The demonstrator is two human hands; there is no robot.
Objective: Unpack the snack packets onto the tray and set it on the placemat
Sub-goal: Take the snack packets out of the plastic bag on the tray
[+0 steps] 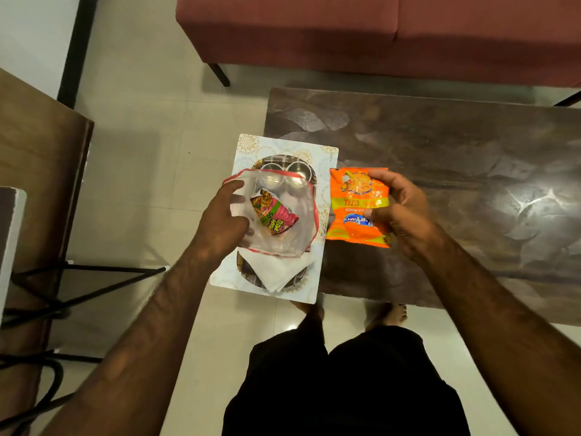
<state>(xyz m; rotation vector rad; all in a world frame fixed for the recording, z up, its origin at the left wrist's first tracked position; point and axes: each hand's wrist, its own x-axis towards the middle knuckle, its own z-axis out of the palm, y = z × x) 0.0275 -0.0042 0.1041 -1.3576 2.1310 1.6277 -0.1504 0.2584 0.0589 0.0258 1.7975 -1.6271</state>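
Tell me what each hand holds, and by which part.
Left hand: the clear plastic bag with red trim, gripped at its left rim. Right hand: the orange snack packet, pinched along its right edge.

Pale glossy floor tiles (141, 130) reflect overhead light. A dark marbled bench (440, 184) stands before a maroon sofa (345, 29); a brown wooden table (34, 146) on black metal legs (78, 287) stands left.

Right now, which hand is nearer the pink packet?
Left. The left hand grips the clear bag holding the pink packet, right beside it. The right hand is off to the right, holding the orange packet.
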